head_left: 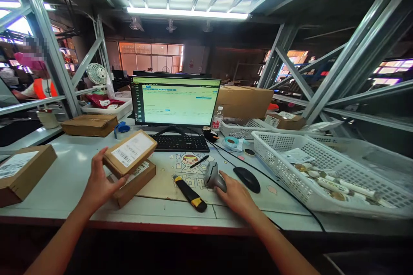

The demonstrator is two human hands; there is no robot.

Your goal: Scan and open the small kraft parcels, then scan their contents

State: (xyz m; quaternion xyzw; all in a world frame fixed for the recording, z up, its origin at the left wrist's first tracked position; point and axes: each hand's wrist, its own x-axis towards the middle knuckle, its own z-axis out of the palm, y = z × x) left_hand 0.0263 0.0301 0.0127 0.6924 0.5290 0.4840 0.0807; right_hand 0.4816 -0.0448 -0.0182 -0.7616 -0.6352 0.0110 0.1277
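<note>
We are in a warehouse, at a packing and dispatch desk. Grey steel racking [51, 60] with crossed braces rises on both sides of us, and a strip light [187, 13] hangs under the deck overhead. On the worktable [67, 172] we see a monitor [176, 101] showing a table of entries, a keyboard [179, 142], a barcode scanner [213, 176], a utility knife [190, 193], a roll of tape [231, 142], a labelled box [130, 152] and more cardboard cartons [89, 124]. A white plastic basket [277, 167] holds small goods. Beyond the racking, a person in an orange vest [41, 88] works at another bench.
</note>
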